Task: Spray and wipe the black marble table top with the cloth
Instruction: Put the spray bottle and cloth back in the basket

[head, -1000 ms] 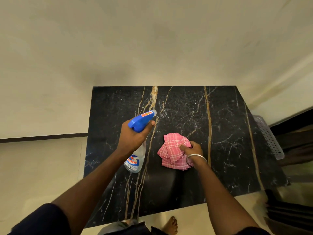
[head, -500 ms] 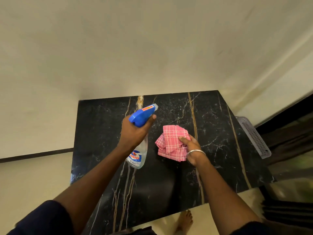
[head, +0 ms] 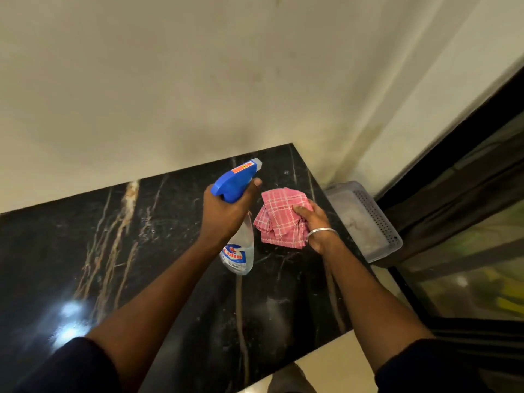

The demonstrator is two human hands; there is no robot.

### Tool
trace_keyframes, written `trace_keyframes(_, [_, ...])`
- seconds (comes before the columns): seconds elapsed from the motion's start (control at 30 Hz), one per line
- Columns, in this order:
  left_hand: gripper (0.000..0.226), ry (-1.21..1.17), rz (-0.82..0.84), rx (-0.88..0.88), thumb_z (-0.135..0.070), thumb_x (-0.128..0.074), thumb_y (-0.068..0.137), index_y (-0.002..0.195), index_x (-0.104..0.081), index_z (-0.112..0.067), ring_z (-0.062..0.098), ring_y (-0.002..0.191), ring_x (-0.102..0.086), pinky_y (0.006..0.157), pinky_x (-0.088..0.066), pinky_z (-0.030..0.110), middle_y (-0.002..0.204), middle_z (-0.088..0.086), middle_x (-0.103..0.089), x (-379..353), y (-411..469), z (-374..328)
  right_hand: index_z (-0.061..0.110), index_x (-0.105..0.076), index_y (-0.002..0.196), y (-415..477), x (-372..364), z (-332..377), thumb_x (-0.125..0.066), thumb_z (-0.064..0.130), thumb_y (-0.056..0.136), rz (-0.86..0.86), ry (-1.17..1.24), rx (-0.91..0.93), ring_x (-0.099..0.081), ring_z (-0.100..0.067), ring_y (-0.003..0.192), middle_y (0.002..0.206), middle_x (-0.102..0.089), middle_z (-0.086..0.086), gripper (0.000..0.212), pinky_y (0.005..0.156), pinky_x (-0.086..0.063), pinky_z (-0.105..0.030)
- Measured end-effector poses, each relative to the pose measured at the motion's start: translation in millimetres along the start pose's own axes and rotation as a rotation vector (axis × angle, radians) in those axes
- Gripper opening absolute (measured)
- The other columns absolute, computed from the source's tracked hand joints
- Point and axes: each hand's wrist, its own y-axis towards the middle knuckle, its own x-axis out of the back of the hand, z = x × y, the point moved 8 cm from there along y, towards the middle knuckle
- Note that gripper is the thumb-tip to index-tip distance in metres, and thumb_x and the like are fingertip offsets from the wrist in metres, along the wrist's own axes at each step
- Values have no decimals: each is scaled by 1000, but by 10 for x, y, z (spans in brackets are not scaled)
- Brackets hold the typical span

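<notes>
The black marble table top (head: 158, 228) with gold and white veins fills the lower middle of the view. My left hand (head: 224, 214) grips a clear spray bottle (head: 238, 251) with a blue trigger head, held above the table with the nozzle pointing toward the far right corner. My right hand (head: 314, 225), with a metal bangle on the wrist, holds a bunched pink checked cloth (head: 280, 219) just right of the bottle, near the table's right edge. I cannot tell whether the cloth touches the marble.
A cream wall (head: 198, 80) runs behind the table. A grey perforated plastic basket (head: 365, 222) sits just off the table's right edge. Dark framed glass (head: 467, 222) stands further right. A foot (head: 289, 378) shows on the light floor below the near edge.
My view has swung to the right, so the table now lies toward the left. Both hands, with bottle and cloth, have moved toward the table's far right corner.
</notes>
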Motion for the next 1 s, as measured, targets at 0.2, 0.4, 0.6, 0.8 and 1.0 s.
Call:
trace_keyframes(0.2, [13,-88,118,11,-30,-67,87,80,-56,-29,36,60,-60,56,-53,40,63,7,-57,-1559,257,-276,8,-58,126,609,1275,630,-67,11,89,-75,27,7,-68,-32,100,114,-69,-15,39,86,-57,-47])
trace_keyframes(0.4, [18,-146,228,55,-23,-66,90,78,-54,-15,20,56,-54,54,-48,26,63,14,-50,-2895,517,-314,6,-56,127,1228,2464,1041,-62,1,89,-153,23,38,-66,-31,91,104,-68,-12,39,73,-57,-38])
trace_keyframes(0.6, [51,-180,368,126,-46,-64,86,107,-58,1,34,76,-60,75,-53,51,86,21,-60,-3866,715,26,14,-61,118,1760,3302,873,-78,20,72,-177,-10,-31,-66,-33,99,113,-68,-14,50,88,-55,-49])
trace_keyframes(0.8, [54,-16,573,197,-54,-54,87,103,-58,-2,10,69,-56,68,-47,20,77,15,-57,-4465,675,736,11,-59,109,2264,3691,291,-65,1,88,-145,-125,-116,-69,-17,73,82,-72,0,24,71,-56,-35])
trace_keyframes(1.0, [36,88,613,296,-51,-56,86,90,-57,-15,-2,62,-54,65,-44,15,65,-13,-53,-4608,592,1429,5,-56,125,2578,3825,-283,-64,2,91,-137,-290,-193,-60,-33,105,113,-62,-16,36,98,-49,-48])
